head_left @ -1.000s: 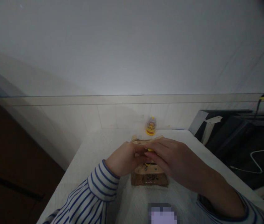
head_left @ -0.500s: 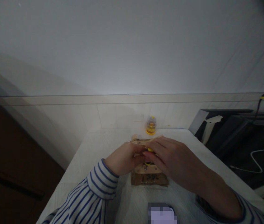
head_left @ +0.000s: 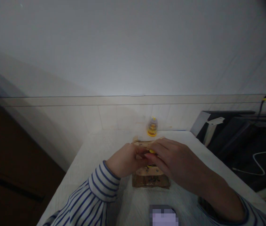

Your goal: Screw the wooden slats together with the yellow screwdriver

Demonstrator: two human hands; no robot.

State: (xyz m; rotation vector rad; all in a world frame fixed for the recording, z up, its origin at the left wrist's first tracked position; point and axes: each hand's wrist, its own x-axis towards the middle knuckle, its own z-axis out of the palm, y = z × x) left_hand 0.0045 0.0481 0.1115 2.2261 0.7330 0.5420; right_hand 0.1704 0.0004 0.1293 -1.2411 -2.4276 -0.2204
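Both my hands meet over a pale wooden piece (head_left: 153, 171) with small metal screws or studs along its near edge. It lies on a flat brown package (head_left: 144, 182) with dark printing. My right hand (head_left: 172, 155) is closed, fingertips pinching a small yellow screwdriver (head_left: 152, 151), mostly hidden by the fingers. From the left, my left hand (head_left: 129, 160) is closed, thumb and fingers pressed together against the right fingertips; what it pinches is hidden. Below the fingers a bit of yellow and black shows on the wood.
Behind the hands, a clear dome-shaped case (head_left: 152, 128) with a yellow base stands near the wall. A blurred-out pale purple object (head_left: 164, 217) lies at the table's front. Right of the white table (head_left: 95, 144) are dark panels (head_left: 236, 138) and a white cable (head_left: 257, 153).
Almost nothing differs. My hands keep the same grip over the wooden piece, and the view has shifted very slightly.
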